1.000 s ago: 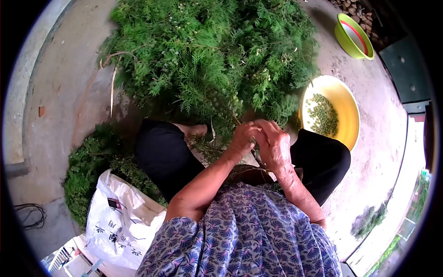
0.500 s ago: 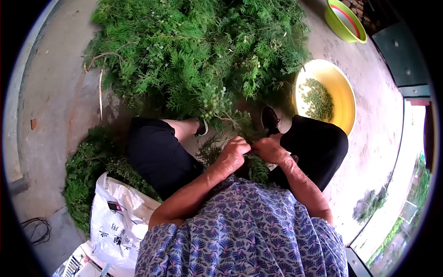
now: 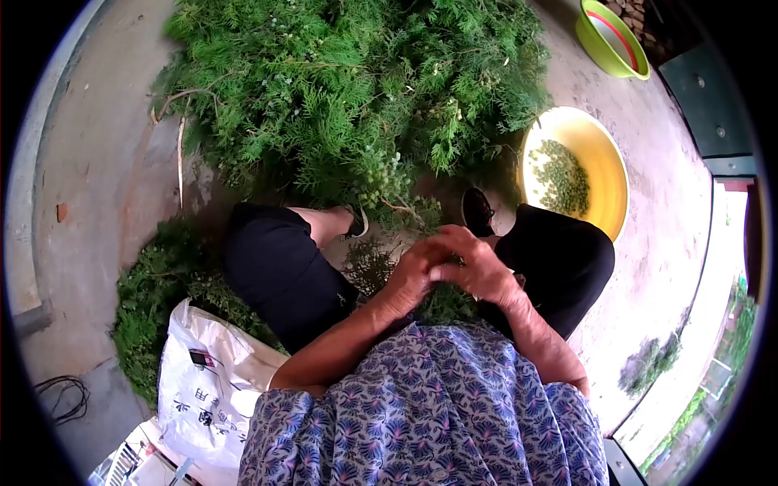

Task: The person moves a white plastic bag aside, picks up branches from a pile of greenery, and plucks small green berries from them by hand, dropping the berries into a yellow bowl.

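My left hand [image 3: 412, 275] is closed in front of my lap, its fingers partly covered by the other hand. My right hand [image 3: 474, 263] reaches across it, fingers bent and meeting the left hand's fingertips. Whatever lies between the fingers is hidden. Green evergreen sprigs [image 3: 447, 304] show just beneath the hands, and more foliage [image 3: 369, 263] sticks out beside the left hand. Ahead of my feet lies a large heap of evergreen branches [image 3: 340, 105] bearing small pale green cones. A yellow basin [image 3: 611, 174] beyond my right knee contains many small green cones [image 3: 562, 180].
A smaller pile of evergreen branches [image 3: 138, 324] lies at my left, beside a white sack [image 3: 188, 356] with dark printing. A lime-green basin [image 3: 596, 50] stands at the back right. A coiled black cable [image 3: 69, 401] rests on the floor at far left.
My right hand has moved left and up, from beside the left hand to over its fingers. The left hand has shifted only slightly.
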Demonstrator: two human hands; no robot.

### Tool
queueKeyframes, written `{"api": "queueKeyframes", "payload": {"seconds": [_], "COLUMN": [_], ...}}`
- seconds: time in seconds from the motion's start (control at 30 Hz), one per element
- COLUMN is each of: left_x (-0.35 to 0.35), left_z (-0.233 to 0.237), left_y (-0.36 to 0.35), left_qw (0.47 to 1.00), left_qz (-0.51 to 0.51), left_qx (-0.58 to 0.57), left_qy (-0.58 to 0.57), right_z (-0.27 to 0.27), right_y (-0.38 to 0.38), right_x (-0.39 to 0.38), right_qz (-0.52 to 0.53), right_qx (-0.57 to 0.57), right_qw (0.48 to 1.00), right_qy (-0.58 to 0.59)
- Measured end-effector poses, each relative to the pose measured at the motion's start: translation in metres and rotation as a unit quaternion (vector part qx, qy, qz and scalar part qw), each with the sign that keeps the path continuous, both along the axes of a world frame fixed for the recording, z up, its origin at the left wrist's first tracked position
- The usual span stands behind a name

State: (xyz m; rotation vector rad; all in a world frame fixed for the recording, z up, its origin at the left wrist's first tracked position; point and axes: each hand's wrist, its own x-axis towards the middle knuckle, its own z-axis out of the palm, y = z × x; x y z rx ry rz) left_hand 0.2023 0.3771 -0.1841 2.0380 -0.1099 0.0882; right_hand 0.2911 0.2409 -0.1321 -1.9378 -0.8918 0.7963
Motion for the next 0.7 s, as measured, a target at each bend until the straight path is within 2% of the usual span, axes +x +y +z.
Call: {"api": "queueKeyframes", "payload": {"seconds": [0.03,0.07,0.1,0.13,0.2,0.27,0.3,0.33,0.37,0.4,0.43,0.47,0.5,0.53,0.6,0.63,0.7], "left_x": [0.0,0.001,0.003,0.005,0.005,0.002,0.007,0.008,0.016,0.024,0.032,0.037,0.045,0.05,0.059,0.061,0.064], "left_z": [0.001,-0.005,-0.008,-0.01,-0.017,-0.025,-0.025,-0.048,-0.065,-0.083,-0.089,-0.095,-0.08,-0.08,-0.083,-0.092,-0.103], "left_y": [-0.001,0.0,-0.001,-0.003,-0.002,-0.002,0.007,0.019,0.032,0.042,0.051,0.059,0.064,0.067,0.075,0.079,0.089], "left_qw": [0.995,0.998,0.998,0.995,0.99,0.925,0.878,0.839,0.821,0.801,0.788,0.768,0.747,0.749,0.771,0.773,0.756], "left_qz": [0.043,0.057,0.059,0.09,0.122,0.299,0.376,0.425,0.471,0.492,0.499,0.488,0.474,0.472,0.398,0.401,0.36], "left_qx": [-0.082,-0.012,-0.012,-0.04,-0.066,-0.227,-0.259,-0.3,-0.252,-0.284,-0.323,-0.35,-0.376,-0.376,-0.361,-0.361,-0.431], "left_qy": [0.034,0.033,0.032,0.001,-0.029,0.065,0.142,0.16,0.2,0.188,0.164,0.221,0.276,0.273,0.341,0.335,0.337], "right_z": [0.002,0.003,0.005,0.008,0.002,0.0,0.0,-0.002,-0.003,0.0,0.004,0.007,0.007,0.006,0.001,-0.004,-0.011], "right_y": [0.0,-0.001,-0.002,-0.004,-0.01,-0.015,-0.016,-0.018,-0.019,-0.019,-0.018,-0.017,-0.018,-0.017,-0.018,-0.019,-0.02], "right_x": [-0.005,-0.009,-0.013,-0.016,-0.015,-0.015,-0.017,-0.019,-0.021,-0.021,-0.022,-0.023,-0.024,-0.026,-0.028,-0.031,-0.033], "right_qz": [0.001,-0.017,-0.036,-0.087,-0.087,-0.076,-0.077,-0.058,-0.038,-0.038,-0.033,-0.03,-0.03,-0.026,-0.011,-0.009,-0.027], "right_qx": [0.0,-0.022,-0.043,-0.039,-0.037,-0.024,-0.025,-0.037,-0.05,-0.051,-0.073,-0.093,-0.092,-0.096,-0.092,-0.088,-0.052], "right_qw": [1.0,1.0,0.998,0.995,0.995,0.997,0.997,0.997,0.995,0.995,0.994,0.993,0.993,0.992,0.988,0.988,0.983], "right_qy": [-0.001,-0.014,-0.027,0.032,0.017,-0.008,-0.009,-0.044,-0.078,-0.08,-0.069,-0.06,-0.062,-0.079,-0.125,-0.13,-0.173]}}
